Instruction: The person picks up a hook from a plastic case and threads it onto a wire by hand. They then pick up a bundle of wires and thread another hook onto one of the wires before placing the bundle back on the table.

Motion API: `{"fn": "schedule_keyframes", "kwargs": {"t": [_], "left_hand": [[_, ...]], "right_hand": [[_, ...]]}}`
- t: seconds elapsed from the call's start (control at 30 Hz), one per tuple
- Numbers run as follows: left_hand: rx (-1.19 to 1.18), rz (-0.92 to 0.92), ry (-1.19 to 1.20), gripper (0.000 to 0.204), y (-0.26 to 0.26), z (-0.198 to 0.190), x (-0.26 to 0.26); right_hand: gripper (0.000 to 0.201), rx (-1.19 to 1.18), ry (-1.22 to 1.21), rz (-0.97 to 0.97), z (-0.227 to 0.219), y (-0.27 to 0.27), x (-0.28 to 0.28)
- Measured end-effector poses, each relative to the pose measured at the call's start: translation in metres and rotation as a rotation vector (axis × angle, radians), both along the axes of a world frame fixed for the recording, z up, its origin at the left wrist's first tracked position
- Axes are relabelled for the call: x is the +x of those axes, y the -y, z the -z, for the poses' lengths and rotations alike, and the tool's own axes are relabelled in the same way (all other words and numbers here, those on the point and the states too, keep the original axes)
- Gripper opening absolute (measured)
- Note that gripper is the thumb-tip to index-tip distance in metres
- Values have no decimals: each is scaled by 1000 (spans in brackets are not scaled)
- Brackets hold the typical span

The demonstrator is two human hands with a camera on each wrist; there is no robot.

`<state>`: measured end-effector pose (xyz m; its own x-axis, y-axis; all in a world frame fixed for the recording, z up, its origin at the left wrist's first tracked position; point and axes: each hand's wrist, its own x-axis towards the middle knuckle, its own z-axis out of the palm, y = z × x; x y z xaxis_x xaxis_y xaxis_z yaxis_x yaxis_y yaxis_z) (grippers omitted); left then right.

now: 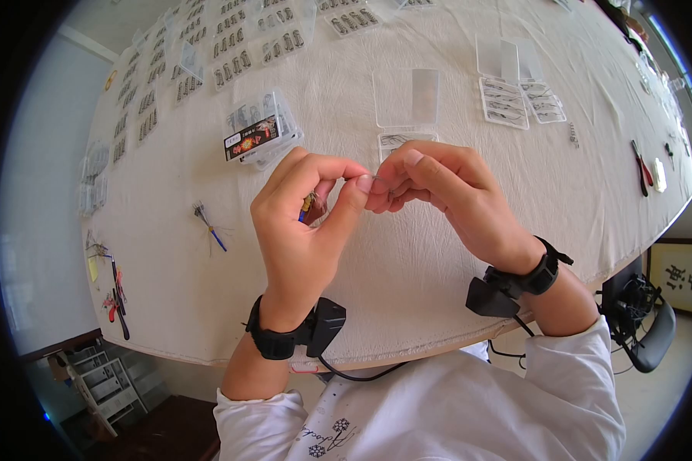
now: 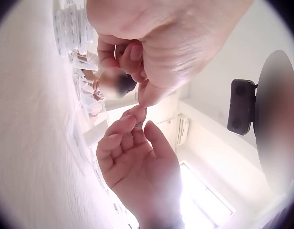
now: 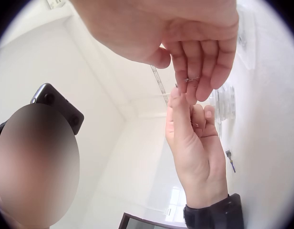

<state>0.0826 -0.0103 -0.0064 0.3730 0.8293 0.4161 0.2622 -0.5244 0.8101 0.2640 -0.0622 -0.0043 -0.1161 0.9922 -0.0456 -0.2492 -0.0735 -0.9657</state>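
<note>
My left hand [image 1: 304, 223] curls its fingers round a blue-and-yellow piece [image 1: 306, 208] with thin strands, its thumb and index fingertips together. Those tips meet the fingers of my right hand [image 1: 457, 188] over the table's middle. In the right wrist view, a small thin metal piece [image 3: 190, 79] lies across the loosely bent fingers of the right hand [image 3: 185, 38], whose thumb stands apart. Whether the left fingertips also pinch part of it, I cannot tell. The left wrist view shows the left hand [image 2: 170, 43] above the right hand [image 2: 142, 167].
Stacked clear boxes [image 1: 261, 131] stand beyond the left hand. An opened box [image 1: 407, 98] lies past the fingertips, another [image 1: 504, 101] to its right. A blue-handled bundle [image 1: 210, 227] and pliers [image 1: 118, 300] lie left; more pliers [image 1: 640, 167] lie right. Boxed metal pieces fill the far left.
</note>
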Motion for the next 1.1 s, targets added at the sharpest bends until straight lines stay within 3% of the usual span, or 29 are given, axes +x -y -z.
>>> {"fn": "schedule_keyframes", "kwargs": {"t": [0.37,0.67,1.1], "left_hand": [[-79,-12,2,6,2,-3,-1],[-93,-13,28,6,2,-4,-1],[-1,28,-37,7,2,-4,1]], "right_hand": [[41,-97,-97,-43,-2,2,1],[22,-48,0,-11,-4,0,-1],[22,-49,48,16,-2,1,-2]]}}
